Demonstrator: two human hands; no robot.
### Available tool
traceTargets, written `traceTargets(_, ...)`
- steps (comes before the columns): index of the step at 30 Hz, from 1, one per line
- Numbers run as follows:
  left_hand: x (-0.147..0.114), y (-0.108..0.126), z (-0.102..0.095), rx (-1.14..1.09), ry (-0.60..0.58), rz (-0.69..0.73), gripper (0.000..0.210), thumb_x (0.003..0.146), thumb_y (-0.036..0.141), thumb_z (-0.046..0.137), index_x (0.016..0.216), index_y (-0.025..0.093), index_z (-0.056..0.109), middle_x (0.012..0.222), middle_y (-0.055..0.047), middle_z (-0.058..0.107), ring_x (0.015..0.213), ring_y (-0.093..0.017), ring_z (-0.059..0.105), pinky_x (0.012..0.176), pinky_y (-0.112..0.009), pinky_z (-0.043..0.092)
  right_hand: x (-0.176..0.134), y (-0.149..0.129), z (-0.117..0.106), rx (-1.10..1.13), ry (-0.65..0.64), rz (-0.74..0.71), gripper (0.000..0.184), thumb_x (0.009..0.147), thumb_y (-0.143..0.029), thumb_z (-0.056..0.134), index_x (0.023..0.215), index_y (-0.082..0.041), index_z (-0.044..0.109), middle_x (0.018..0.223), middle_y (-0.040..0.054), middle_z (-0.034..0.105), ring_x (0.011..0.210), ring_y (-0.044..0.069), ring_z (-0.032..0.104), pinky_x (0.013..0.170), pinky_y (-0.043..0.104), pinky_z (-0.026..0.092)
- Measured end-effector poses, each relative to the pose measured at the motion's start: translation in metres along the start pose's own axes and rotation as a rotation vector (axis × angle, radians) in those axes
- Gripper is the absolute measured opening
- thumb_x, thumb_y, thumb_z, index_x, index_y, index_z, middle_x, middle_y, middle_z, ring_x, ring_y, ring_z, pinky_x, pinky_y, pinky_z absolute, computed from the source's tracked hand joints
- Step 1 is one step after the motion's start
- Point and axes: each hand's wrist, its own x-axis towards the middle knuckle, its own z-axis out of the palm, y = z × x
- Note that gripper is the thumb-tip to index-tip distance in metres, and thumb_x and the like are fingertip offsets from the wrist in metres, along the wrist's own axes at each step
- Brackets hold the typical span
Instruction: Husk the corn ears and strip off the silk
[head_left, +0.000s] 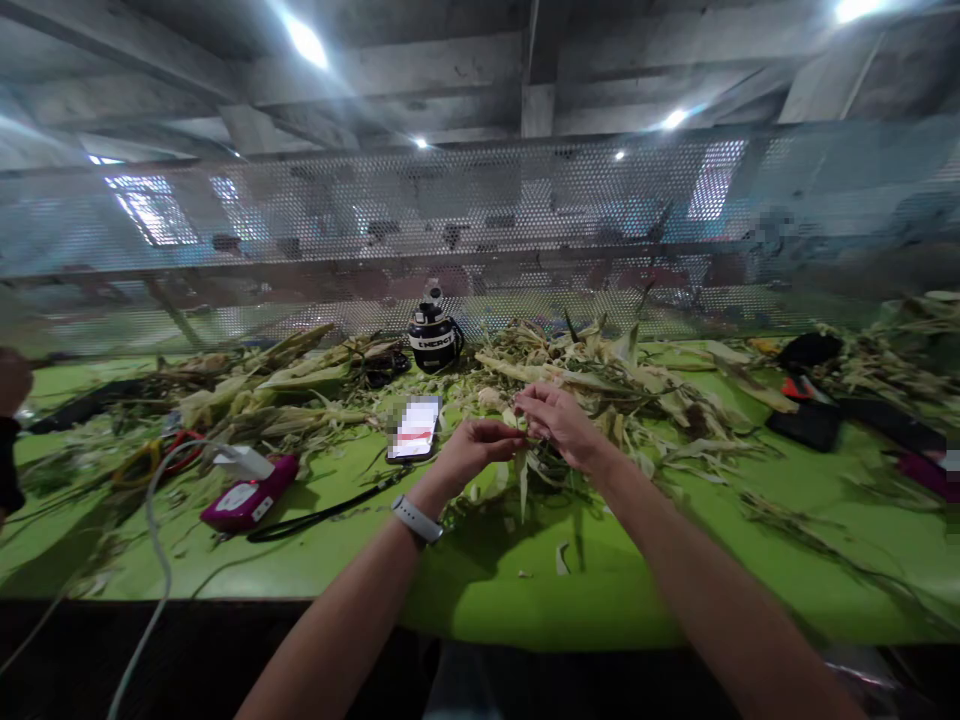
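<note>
My left hand [487,445] and my right hand [557,425] meet over the green table, fingertips pinched close together. Between them is a thin plant strip [523,490], pale green like corn husk, whose lower end hangs below the fingers. The right fingertips sit slightly higher than the left ones. A dark green tangle of leafy bits [551,470] shows under the right hand; whether it is attached to the strip I cannot tell. On my left wrist is a pale watch band [417,519].
A husk heap [645,375] lies behind my hands, another husk pile [300,385] to the left. Nearby are a phone [415,428], a black "ENERGY" bottle [433,338], a purple power bank [251,495] with a white cable [154,510], and a mesh screen [480,220]. Another person's hand [13,380] shows far left.
</note>
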Motion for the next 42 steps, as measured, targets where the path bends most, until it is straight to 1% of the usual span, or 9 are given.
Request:
traceTargets(4,0.002,-0.001,-0.001,0.106,0.025,0.052,0.029,0.056,0.043,0.081,0.065,0.016,0.075,0.063,-0.006,0.07,0.056,-0.014,0.059,0.058,-0.027,0.05,-0.001,0.001,0.001,0.03,0.014,-0.027,0.027,0.064,-0.039,0.07,0.065,-0.018,0.053,0.059,-0.0061,0.055,0.038,0.001,0.028,0.038,0.019,0.022)
traceTargets(9,0.005,-0.004,-0.007,0.234,-0.018,0.122,0.026,0.058,0.042,0.079,0.067,0.018,0.075,0.068,-0.006,0.07,0.062,-0.016,0.059,0.062,-0.028,0.048,0.002,0.005,-0.001,0.082,0.03,-0.052,0.027,0.063,-0.038,0.071,0.065,-0.017,0.053,0.052,-0.0086,0.048,0.036,0.001,0.027,0.039,0.019,0.024)
traceTargets(14,0.005,-0.003,-0.007,0.482,0.169,0.426,0.012,0.063,0.032,0.077,0.07,0.022,0.076,0.076,-0.006,0.065,0.077,-0.019,0.058,0.072,-0.03,0.047,0.009,0.011,-0.01,0.11,0.06,0.065,0.029,0.06,-0.036,0.075,0.064,-0.017,0.053,0.042,-0.0125,0.036,0.033,0.001,0.023,0.037,0.017,0.023)
traceTargets(17,0.003,-0.003,-0.003,0.455,0.18,0.497,0.006,0.067,0.027,0.074,0.071,0.023,0.076,0.085,-0.007,0.068,0.083,-0.02,0.061,0.077,-0.031,0.047,0.011,0.014,-0.014,0.181,0.067,0.157,0.027,0.059,-0.032,0.076,0.065,-0.016,0.055,0.039,-0.0139,0.03,0.033,0.001,0.022,0.036,0.016,0.022)
traceTargets(24,0.003,-0.007,0.001,0.161,0.153,0.274,0.02,0.06,0.033,0.078,0.073,0.019,0.075,0.072,-0.005,0.072,0.066,-0.017,0.063,0.064,-0.028,0.05,0.009,0.012,-0.013,0.27,0.051,0.236,0.022,0.06,-0.027,0.075,0.064,-0.014,0.057,0.036,-0.0135,0.03,0.032,0.0,0.021,0.035,0.014,0.021)
traceTargets(28,0.004,-0.008,-0.002,0.097,0.169,0.135,0.029,0.057,0.038,0.08,0.076,0.017,0.075,0.063,-0.004,0.07,0.055,-0.014,0.061,0.048,-0.021,0.041,0.008,0.008,-0.013,0.285,0.042,0.234,0.023,0.062,-0.026,0.075,0.063,-0.014,0.056,0.036,-0.0136,0.028,0.032,0.0,0.02,0.035,0.015,0.02)
traceTargets(33,0.006,-0.008,-0.004,0.051,0.14,0.066,0.028,0.056,0.037,0.082,0.072,0.016,0.073,0.061,-0.002,0.068,0.054,-0.01,0.059,0.045,-0.018,0.037,0.008,0.007,-0.014,0.271,0.016,0.216,0.023,0.061,-0.026,0.075,0.064,-0.014,0.056,0.038,-0.0132,0.03,0.032,0.0,0.021,0.035,0.015,0.019)
traceTargets(37,0.003,-0.004,-0.004,-0.131,0.171,0.02,0.03,0.054,0.035,0.084,0.071,0.015,0.068,0.06,0.003,0.063,0.047,-0.004,0.05,0.041,-0.015,0.03,0.008,0.007,-0.014,0.236,0.038,0.221,0.024,0.062,-0.029,0.075,0.065,-0.015,0.055,0.038,-0.0138,0.029,0.032,0.0,0.021,0.035,0.015,0.019)
traceTargets(42,-0.001,0.003,-0.003,-0.288,0.011,-0.076,0.036,0.052,0.035,0.085,0.072,0.015,0.063,0.062,0.004,0.061,0.045,-0.001,0.045,0.042,-0.014,0.029,0.007,0.007,-0.011,0.177,0.019,0.238,0.024,0.061,-0.027,0.073,0.063,-0.016,0.052,0.037,-0.0134,0.031,0.031,0.0,0.02,0.036,0.016,0.016)
